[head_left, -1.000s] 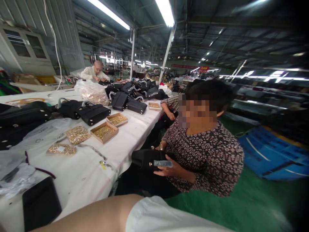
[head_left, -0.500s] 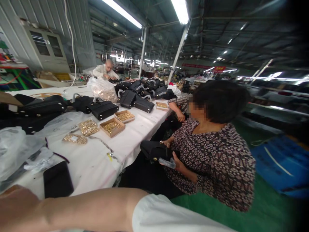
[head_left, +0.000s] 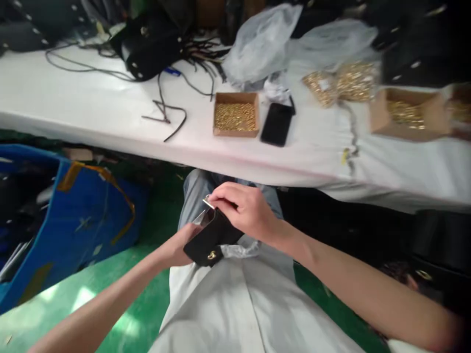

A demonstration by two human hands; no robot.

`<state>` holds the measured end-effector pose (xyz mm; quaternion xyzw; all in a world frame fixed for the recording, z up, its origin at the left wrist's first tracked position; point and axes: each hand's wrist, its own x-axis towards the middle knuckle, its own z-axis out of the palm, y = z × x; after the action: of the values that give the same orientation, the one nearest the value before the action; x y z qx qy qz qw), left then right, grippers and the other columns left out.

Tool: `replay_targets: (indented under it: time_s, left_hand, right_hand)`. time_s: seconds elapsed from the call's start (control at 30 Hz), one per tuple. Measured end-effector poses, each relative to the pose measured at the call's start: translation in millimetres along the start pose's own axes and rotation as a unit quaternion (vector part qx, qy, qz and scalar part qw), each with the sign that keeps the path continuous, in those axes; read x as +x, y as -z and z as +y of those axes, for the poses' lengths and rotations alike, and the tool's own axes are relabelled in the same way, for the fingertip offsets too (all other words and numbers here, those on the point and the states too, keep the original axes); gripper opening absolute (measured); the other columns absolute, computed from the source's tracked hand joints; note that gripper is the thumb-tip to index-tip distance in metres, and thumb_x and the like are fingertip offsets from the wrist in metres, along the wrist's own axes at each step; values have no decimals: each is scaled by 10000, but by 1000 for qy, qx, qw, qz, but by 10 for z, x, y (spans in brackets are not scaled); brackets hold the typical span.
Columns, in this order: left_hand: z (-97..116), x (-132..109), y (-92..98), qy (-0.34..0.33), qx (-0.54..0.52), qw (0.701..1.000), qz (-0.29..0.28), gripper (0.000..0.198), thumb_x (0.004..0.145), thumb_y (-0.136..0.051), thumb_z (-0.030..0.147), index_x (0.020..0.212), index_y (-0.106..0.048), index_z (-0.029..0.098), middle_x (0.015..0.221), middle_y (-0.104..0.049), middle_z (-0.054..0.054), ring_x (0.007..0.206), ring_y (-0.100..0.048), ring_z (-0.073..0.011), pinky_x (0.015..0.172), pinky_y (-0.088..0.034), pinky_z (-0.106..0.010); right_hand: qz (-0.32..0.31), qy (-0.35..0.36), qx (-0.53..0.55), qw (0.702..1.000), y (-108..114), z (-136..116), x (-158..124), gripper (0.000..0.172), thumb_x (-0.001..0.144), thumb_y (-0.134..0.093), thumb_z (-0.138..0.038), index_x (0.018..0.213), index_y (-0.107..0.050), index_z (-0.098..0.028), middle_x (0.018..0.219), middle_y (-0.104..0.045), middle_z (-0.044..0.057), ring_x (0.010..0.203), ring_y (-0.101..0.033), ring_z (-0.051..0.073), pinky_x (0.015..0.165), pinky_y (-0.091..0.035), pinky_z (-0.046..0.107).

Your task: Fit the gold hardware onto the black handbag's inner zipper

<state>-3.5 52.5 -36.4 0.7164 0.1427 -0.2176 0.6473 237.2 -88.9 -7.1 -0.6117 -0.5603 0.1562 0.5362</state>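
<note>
A small black handbag (head_left: 204,245) rests on my lap, with a gold-coloured fitting (head_left: 212,255) on its side and clear plastic wrap (head_left: 241,250) near it. My left hand (head_left: 183,245) grips the bag from its left side, its fingers partly hidden by the bag. Over the bag's upper edge, my right hand (head_left: 245,208) is closed, thumb and fingers pinching a small flat shiny metal piece (head_left: 209,202). Whether that piece is fixed to the bag I cannot tell.
On the white-covered table (head_left: 110,103) are a carton of small gold parts (head_left: 235,117), a black phone (head_left: 276,123), loose black cords (head_left: 165,115) and bagged gold parts (head_left: 355,83). Another carton (head_left: 408,115) stands right. A blue bin (head_left: 91,215) stands left on the floor.
My view has swung from the co-workers on the right down to my lap. The arm that reached across the table's near edge is drawn back, and both hands now show at the handbag.
</note>
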Motion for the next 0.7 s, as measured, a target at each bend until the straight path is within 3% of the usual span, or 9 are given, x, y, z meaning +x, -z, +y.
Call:
replay_targets:
  time_s: [0.1,0.2,0.27,0.37,0.47,0.53,0.63,0.67,0.7]
  left_hand:
    - [-6,-17,-57,-35,52,998,5,311,879,-778,286,821,-513,133,748,-442,9,731,-311,-114,610,-287,-290]
    - [45,27,-108,-35,102,994,30,287,834,-801,295,795,-556,151,723,-483,1,690,-327,-129,608,-292,-322]
    - [19,10,-149,-38,114,991,51,280,835,-796,330,794,-574,164,723,-522,-1,659,-358,-133,603,-296,-336]
    - [-66,-41,-220,-56,151,984,69,319,859,-773,424,783,-587,177,717,-564,0,634,-390,-140,606,-309,-349]
    - [-97,-85,-271,-31,210,972,105,205,833,-710,358,762,-632,182,721,-600,-8,631,-438,-146,603,-307,-363]
    - [-88,-108,-261,-6,221,966,131,120,802,-653,275,734,-621,181,693,-575,-6,617,-425,-140,595,-308,-363]
    - [-119,-128,-165,1,155,981,120,112,803,-638,251,720,-622,178,631,-490,12,601,-373,-126,559,-306,-337]
    - [-155,-128,-120,-4,121,987,108,115,818,-643,258,738,-653,177,633,-506,19,607,-399,-120,549,-313,-319]
    - [-206,-125,-74,-9,86,992,95,118,832,-651,265,767,-690,174,649,-549,24,620,-448,-114,544,-326,-295]
  right_hand:
    - [-89,-5,-70,994,-45,-103,-118,153,1109,-656,-42,1109,-742,-169,1104,-748,15,1001,-719,167,891,-536,311]
    - [-143,102,-192,966,-52,-238,-139,176,1126,-573,-25,1136,-702,-144,1135,-743,74,1045,-714,232,973,-539,412]
    - [-151,134,-191,961,-64,-335,-114,174,1137,-550,-31,1151,-678,-149,1165,-740,86,1085,-708,244,1039,-533,449]
    - [-148,16,-106,983,-64,-464,-17,141,1129,-594,-73,1134,-687,-180,1163,-744,30,1055,-713,192,954,-547,350]
    - [-184,-133,-109,968,12,-555,129,84,1099,-678,-168,1086,-731,-232,962,-740,-63,802,-681,122,752,-507,288]
    - [-288,-212,-104,928,75,-596,211,69,1061,-721,-216,1018,-748,-263,810,-706,-99,659,-640,109,626,-474,282]
    - [-501,-305,-79,806,60,-604,233,173,952,-701,-127,873,-767,-266,736,-696,-106,577,-619,119,513,-424,299]
    - [-541,-316,-81,775,13,-587,204,201,920,-699,-92,837,-774,-259,741,-705,-104,594,-631,122,529,-430,300]
    - [-553,-316,-80,766,-51,-559,159,212,912,-711,-74,827,-783,-254,765,-719,-99,635,-648,126,570,-447,298]
